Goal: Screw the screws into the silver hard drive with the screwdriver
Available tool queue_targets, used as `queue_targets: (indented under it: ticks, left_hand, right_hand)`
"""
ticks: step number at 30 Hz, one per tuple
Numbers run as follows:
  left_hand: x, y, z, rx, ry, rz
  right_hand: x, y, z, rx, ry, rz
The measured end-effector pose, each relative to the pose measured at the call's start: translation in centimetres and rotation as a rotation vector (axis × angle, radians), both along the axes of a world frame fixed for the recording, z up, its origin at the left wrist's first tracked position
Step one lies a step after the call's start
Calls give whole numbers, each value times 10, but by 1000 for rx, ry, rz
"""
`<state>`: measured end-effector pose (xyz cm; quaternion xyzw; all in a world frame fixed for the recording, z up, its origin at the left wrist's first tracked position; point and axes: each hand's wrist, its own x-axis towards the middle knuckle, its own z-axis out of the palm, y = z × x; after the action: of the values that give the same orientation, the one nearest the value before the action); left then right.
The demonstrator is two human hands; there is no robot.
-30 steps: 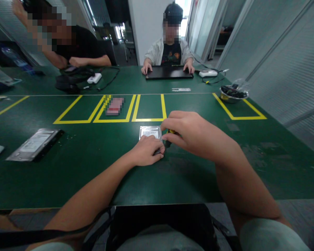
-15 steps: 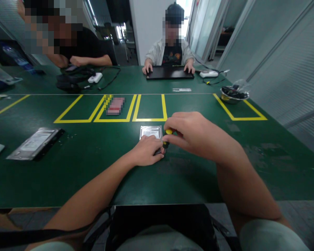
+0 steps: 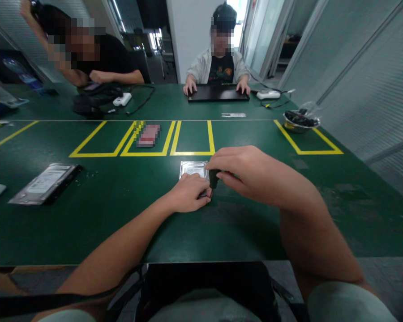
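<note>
A silver hard drive [image 3: 192,167] lies on the green table in front of me, its near part covered by my hands. My left hand [image 3: 189,192] rests over it and holds it against the table, thumb and fingers around its near right side. In my right hand [image 3: 246,172], fingers closed round its handle, is a screwdriver [image 3: 214,178] with a dark grip. It stands roughly upright at the drive's right edge. Its tip is hard to make out beside my left fingertips.
At the left lies a larger hard drive [image 3: 47,183], with small bits beside it. Yellow tape frames mark the table, one around a blurred reddish object [image 3: 148,136]. A metal bowl [image 3: 301,121] of dark items stands at the right. Two people sit across, one with hands on a black panel [image 3: 218,93].
My right fingers have shifted on the screwdriver handle: its yellow part no longer shows, and more of the dark grip does. My left hand and the drive stay in place.
</note>
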<state>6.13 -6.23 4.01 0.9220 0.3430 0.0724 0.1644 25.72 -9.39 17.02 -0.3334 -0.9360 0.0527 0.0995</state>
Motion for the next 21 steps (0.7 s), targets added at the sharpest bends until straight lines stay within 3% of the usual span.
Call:
queue_targets:
  ticks: [13,21]
  left_hand:
    - [0,-1,0,6,-8,-6]
    - [1,0,-1,24,12,1]
  right_hand:
    - [-2,0,-3,-38,55,3]
    - [-2,1,-2,24,99,-38]
